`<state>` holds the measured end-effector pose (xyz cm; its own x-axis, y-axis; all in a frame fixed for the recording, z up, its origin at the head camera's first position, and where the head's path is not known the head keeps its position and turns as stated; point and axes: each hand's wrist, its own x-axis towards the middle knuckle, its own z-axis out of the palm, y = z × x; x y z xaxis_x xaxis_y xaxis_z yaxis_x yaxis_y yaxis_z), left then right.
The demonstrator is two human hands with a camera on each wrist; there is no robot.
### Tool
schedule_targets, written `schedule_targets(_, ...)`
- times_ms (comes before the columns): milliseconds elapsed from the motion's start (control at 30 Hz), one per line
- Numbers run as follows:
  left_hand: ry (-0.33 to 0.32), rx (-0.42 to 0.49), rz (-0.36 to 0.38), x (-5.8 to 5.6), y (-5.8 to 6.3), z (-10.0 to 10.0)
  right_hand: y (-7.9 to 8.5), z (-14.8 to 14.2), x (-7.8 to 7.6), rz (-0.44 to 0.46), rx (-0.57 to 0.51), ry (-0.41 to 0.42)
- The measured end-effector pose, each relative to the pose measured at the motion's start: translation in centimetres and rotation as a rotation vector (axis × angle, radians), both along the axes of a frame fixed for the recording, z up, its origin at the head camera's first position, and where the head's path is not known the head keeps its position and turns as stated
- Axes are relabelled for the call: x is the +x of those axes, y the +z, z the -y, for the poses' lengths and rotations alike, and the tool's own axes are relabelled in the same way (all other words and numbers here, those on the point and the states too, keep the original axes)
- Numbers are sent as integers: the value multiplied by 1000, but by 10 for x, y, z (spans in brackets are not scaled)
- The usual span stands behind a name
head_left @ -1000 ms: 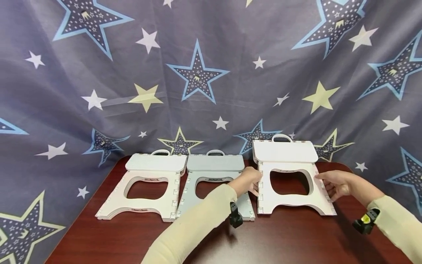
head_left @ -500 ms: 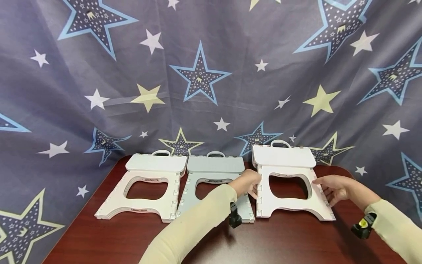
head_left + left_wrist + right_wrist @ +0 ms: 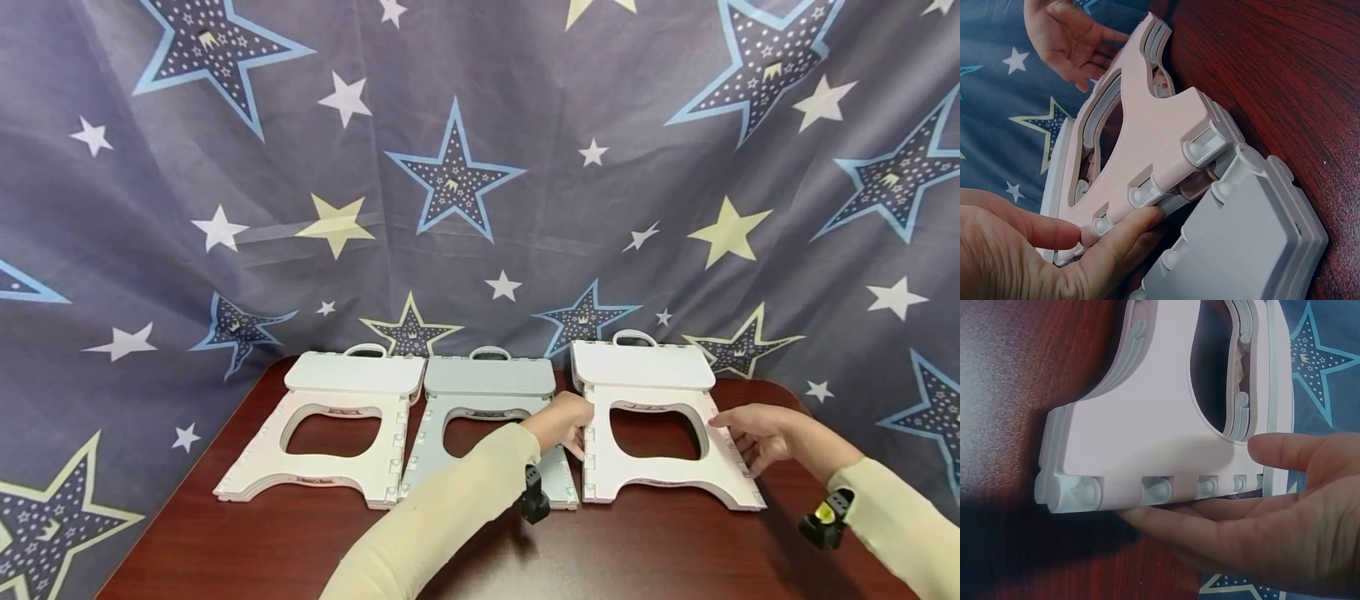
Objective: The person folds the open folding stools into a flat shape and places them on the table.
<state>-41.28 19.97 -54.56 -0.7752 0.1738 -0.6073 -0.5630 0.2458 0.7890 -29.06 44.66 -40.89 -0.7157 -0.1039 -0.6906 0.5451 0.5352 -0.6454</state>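
Observation:
A folded white step stool [image 3: 643, 367], pinkish in the left wrist view, lies nearly flat at the table's right, handle toward the backdrop. My left hand [image 3: 567, 421] grips its left edge, the thumb on top and fingers beneath in the left wrist view. On the opposite edge my right hand [image 3: 761, 435] holds it, thumb over the face and fingers [image 3: 1172, 528] under the hinged side. Whether the stool's underside fully touches the table cannot be told. Close on its left is a folded grey-blue step stool [image 3: 487, 377], partly behind my left forearm.
Another folded white step stool [image 3: 352, 375] lies at the left, beside the grey-blue one, making a row. The dark red wooden table [image 3: 247, 550] extends in front of them. A star-patterned curtain [image 3: 480, 75] hangs right behind the table.
Both hands have brought the right-hand white step stool a little down and nearer the table's front, into line with the row. The other two stools stay where they were.

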Motion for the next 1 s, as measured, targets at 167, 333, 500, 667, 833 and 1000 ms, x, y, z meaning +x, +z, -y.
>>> schedule_targets(167,9,8,21,-20,-34,-11,1,1,-1,-4,4,12)
schedule_targets(333,4,26,59,-87,-128,-37,0,1,0,-21,15,35)
schedule_targets(500,26,48,94,-142,-209,-60,-3,-1,-1,-30,18,39)
schedule_targets(667,58,22,76,-103,-154,-45,-3,-1,-1,-33,29,38)
schedule_targets(833,33,-64,-27,-17,-29,-7,-3,1,-1,-45,45,33)
schedule_targets(1000,-53,-195,-88,2,5,5,-3,2,-2,-44,46,36)
